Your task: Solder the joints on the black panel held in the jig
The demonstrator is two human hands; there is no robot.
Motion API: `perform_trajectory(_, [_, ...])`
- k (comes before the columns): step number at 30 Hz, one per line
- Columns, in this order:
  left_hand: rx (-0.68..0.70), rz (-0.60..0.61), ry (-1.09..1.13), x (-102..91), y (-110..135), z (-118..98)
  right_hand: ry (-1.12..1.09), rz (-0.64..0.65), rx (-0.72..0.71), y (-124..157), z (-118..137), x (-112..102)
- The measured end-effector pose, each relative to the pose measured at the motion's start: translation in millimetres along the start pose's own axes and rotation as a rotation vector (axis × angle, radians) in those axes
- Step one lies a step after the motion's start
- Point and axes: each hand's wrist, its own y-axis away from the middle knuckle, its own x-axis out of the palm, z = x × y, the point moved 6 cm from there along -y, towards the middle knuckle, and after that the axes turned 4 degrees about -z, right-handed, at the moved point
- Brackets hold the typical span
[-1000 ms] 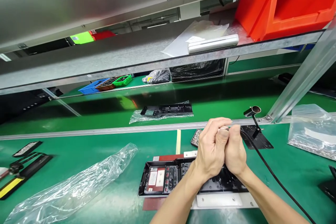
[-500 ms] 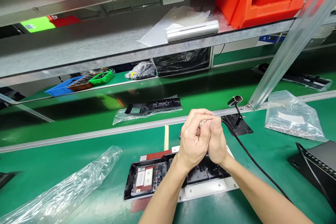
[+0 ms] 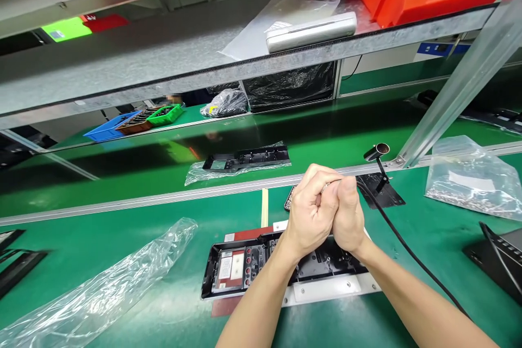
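My left hand and my right hand are pressed together, both closed, above the far end of a black plastic housing. A black cable runs out of my right fist toward the lower right, and a small metal tip shows between the fingers. What my left fingers pinch is too small to name. The housing lies in a white fixture plate on the green bench and shows a red and white label at its left end.
A crumpled clear bag lies at the left. A bag of small parts and a black tray sit at the right. A small metal cup on a black stand is behind my hands. Another housing in plastic rests on the conveyor.
My hands stay clasped on the cable end; only the view has shifted slightly, down then back a little to the left.
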Motion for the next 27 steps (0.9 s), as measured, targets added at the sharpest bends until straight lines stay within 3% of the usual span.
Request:
perform_trajectory(14, [0.007, 0.011, -0.001, 2.2, -2, -7, 0.044, -0.012, 0.013, -1, 5, -4])
perform_trajectory(27, [0.014, -0.056, 0.022, 3.4, 2, 3, 0.055, -0.01, 0.011, 1, 1, -4])
